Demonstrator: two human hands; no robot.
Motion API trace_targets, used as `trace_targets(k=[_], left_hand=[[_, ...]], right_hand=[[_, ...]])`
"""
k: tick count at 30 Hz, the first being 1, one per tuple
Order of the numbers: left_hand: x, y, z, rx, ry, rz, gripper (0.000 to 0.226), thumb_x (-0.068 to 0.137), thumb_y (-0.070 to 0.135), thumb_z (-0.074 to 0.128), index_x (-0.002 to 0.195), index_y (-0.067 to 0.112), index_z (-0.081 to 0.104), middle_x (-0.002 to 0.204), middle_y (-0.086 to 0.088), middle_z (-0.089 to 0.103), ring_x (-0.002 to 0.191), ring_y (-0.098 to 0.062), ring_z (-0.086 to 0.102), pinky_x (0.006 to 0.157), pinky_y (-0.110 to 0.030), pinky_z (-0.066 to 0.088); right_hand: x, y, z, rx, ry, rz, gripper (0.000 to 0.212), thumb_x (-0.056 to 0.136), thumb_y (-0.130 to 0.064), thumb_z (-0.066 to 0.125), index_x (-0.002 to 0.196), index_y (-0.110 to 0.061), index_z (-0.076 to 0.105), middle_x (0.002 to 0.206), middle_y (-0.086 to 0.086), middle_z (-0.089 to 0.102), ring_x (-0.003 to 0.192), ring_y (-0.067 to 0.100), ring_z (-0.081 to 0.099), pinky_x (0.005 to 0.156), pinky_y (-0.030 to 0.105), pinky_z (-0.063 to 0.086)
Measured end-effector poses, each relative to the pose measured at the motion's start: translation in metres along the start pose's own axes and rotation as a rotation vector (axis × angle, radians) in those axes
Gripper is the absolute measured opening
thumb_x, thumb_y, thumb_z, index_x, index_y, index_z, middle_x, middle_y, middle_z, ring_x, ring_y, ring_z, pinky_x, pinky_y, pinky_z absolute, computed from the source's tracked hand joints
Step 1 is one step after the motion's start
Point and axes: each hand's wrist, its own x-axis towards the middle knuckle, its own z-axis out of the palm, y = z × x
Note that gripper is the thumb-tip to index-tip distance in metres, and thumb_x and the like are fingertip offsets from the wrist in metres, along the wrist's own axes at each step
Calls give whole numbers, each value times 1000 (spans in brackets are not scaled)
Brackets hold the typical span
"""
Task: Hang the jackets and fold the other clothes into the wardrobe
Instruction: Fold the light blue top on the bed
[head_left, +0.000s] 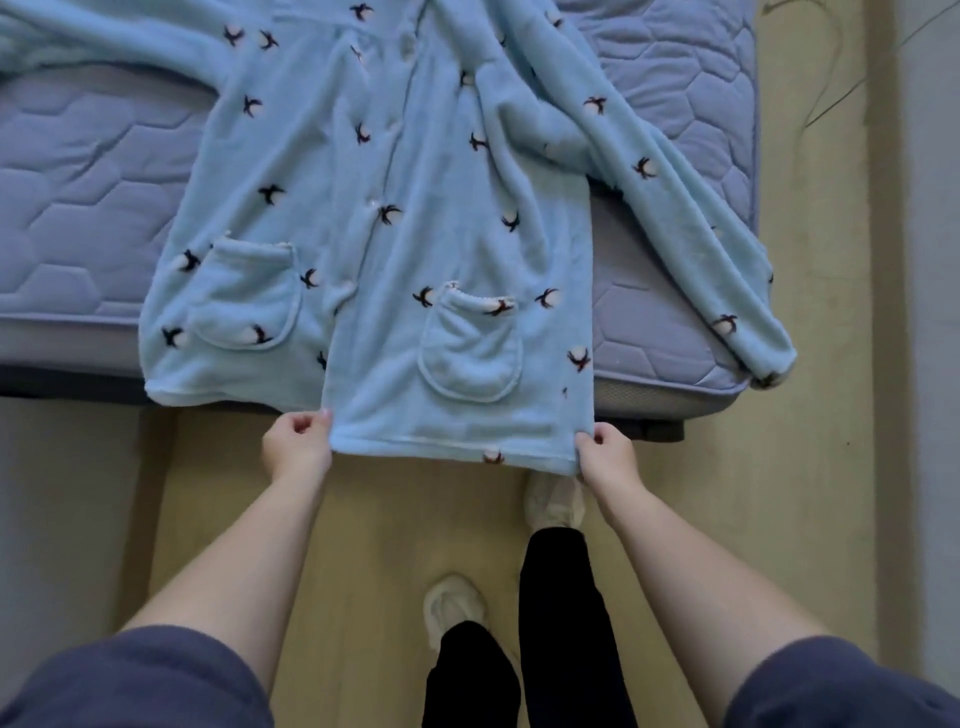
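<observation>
A light blue fleece robe (395, 218) with small dark-and-white motifs and two front pockets lies spread on the bed, front side up. Its hem hangs over the bed's near edge. My left hand (296, 441) pinches the lower left corner of the right front panel. My right hand (608, 452) pinches that panel's lower right corner. One sleeve (691, 228) runs diagonally to the bed's right corner.
The bed has a blue quilted mattress (88, 171) on a dark frame. Pale wooden floor (363, 545) lies below, with my two feet in white slippers (454, 605) on it. A light wall runs along the right edge.
</observation>
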Motion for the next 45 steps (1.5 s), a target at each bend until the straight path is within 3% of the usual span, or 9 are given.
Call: trace_targets(k=[9, 14, 20, 24, 28, 32, 35, 38, 45], left_hand=[[11, -35, -7, 86, -158, -260, 10, 82, 17, 61, 75, 21, 55, 105, -11, 67, 104, -31, 62, 95, -44, 50], [43, -6, -39, -12, -39, -247, 30, 83, 19, 61, 112, 15, 54, 117, -15, 61, 105, -34, 60, 93, -45, 51], [108, 11, -86, -64, 196, -178, 61, 87, 8, 59, 141, 11, 31, 135, -15, 47, 117, -35, 51, 96, -39, 44], [135, 4, -101, -90, 189, -20, 19, 87, 18, 59, 104, 10, 59, 93, -4, 58, 84, -26, 55, 68, -28, 40], [144, -23, -134, -146, 275, -19, 7, 87, 12, 54, 86, 6, 57, 69, -2, 50, 59, -19, 44, 50, -27, 33], [148, -21, -141, 58, 146, -121, 17, 84, 6, 55, 100, 8, 61, 98, -10, 63, 79, -25, 53, 67, -28, 39], [147, 10, -143, 139, 128, -155, 37, 85, 8, 55, 121, 9, 50, 128, -16, 50, 111, -33, 50, 85, -33, 41], [138, 48, -154, 234, 17, -95, 47, 86, 16, 60, 129, 10, 44, 136, -15, 39, 120, -33, 45, 92, -34, 39], [160, 145, -180, 243, -128, -3, 31, 90, 17, 55, 120, 10, 53, 124, -10, 57, 114, -28, 53, 86, -31, 40]], right_hand=[[-27, -9, 17, -282, 183, 133, 26, 91, -19, 52, 115, -11, 53, 123, 13, 56, 112, 33, 54, 89, 35, 43], [-56, -56, 63, -452, -9, -154, 9, 94, -21, 44, 91, -20, 53, 94, -1, 59, 90, 22, 57, 72, 32, 45], [-72, -116, 163, -566, -273, -619, 9, 93, -26, 48, 98, -21, 53, 93, -5, 61, 85, 15, 58, 74, 35, 51], [-68, -127, 209, -654, -328, -669, 27, 94, -32, 49, 120, -24, 44, 95, -3, 65, 85, 19, 62, 71, 35, 52], [-70, -117, 215, -785, -232, -640, 27, 95, -28, 41, 122, -24, 41, 91, 0, 65, 79, 22, 61, 65, 33, 48], [-75, -122, 204, -786, -346, -532, 25, 95, -29, 39, 119, -24, 45, 94, -2, 60, 82, 20, 59, 69, 32, 49], [-85, -145, 191, -716, -391, -574, 32, 95, -27, 42, 127, -28, 44, 86, -13, 56, 80, 12, 57, 62, 29, 44], [-95, -182, 176, -692, -364, -581, 38, 94, -25, 44, 132, -27, 43, 101, -10, 56, 93, 12, 57, 75, 33, 49], [-83, -306, 167, -853, -387, -677, 48, 96, -27, 43, 143, -21, 36, 145, 0, 41, 130, 18, 40, 101, 34, 40]])
